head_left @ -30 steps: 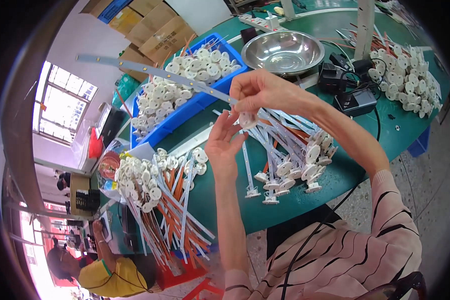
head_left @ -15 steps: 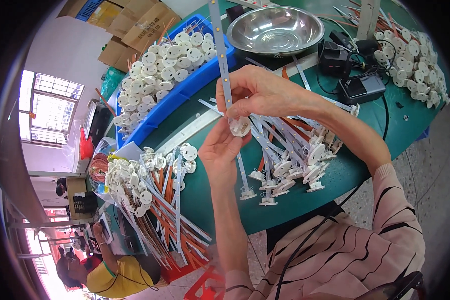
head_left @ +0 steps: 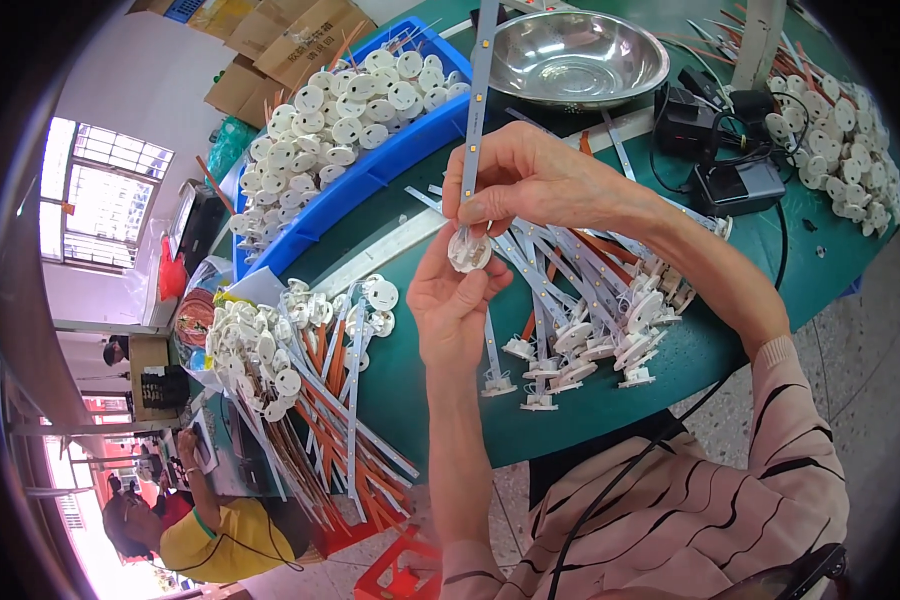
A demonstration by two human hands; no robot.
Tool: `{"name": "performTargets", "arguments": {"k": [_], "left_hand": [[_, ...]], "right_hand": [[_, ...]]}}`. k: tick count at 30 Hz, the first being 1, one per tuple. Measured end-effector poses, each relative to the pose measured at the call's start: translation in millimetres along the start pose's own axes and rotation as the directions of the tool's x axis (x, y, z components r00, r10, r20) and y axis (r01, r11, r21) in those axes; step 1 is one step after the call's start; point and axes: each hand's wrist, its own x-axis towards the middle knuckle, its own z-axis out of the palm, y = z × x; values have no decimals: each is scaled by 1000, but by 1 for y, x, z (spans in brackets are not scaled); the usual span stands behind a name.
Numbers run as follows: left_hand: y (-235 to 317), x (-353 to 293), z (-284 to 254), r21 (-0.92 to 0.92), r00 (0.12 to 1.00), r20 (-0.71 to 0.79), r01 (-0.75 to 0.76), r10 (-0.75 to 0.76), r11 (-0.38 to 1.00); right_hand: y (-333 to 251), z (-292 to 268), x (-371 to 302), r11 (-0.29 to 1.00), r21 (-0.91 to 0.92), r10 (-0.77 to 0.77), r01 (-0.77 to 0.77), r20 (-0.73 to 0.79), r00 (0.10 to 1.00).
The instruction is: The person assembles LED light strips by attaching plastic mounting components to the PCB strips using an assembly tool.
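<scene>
My right hand (head_left: 530, 180) pinches the lower end of an LED strip (head_left: 477, 100), a narrow white bar dotted with small yellow chips that stands nearly upright. Just beneath, a round white end cap (head_left: 468, 250) shows its open inner side with fine wires. My left hand (head_left: 458, 305) holds this cap in its fingers from below. The strip's lower end meets the cap, but the fingers partly hide the joint. Right of my hands, a pile of LED strips with white caps (head_left: 570, 340) lies on the green table.
A blue bin (head_left: 320, 205) heaped with white caps stands at the far left. Near left lies another bundle of capped strips (head_left: 345, 420). A steel bowl (head_left: 580, 60), black adapters with cables (head_left: 735, 185) and more capped pieces (head_left: 850, 160) occupy the back right. A person in yellow (head_left: 225, 535) sits at left.
The strip's upper part has shifted right, while the cap has moved slightly left and tilted to show more of its inside. My left fingers have changed their hold around the cap.
</scene>
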Motion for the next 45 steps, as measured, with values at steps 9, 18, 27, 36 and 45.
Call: {"name": "performTargets", "arguments": {"k": [9, 18, 27, 36, 45], "left_hand": [[6, 1, 9, -195, 997, -59, 39, -52, 980], [1, 0, 6, -58, 999, -36, 14, -16, 998], [3, 1, 18, 77, 980, -199, 9, 6, 997], [7, -2, 22, 205, 976, -216, 42, 4, 978], [9, -3, 20, 233, 976, -219, 59, -7, 971]], "right_hand": [[-2, 2, 0, 997, -31, 66, -66, -8, 998], [8, 5, 0, 997, -78, -22, 23, 15, 1000], [11, 6, 1, 948, -312, -55, 65, 42, 998], [8, 13, -1, 915, -395, -67, 87, 63, 996], [14, 13, 0, 881, -452, -126, 138, 55, 990]]}}
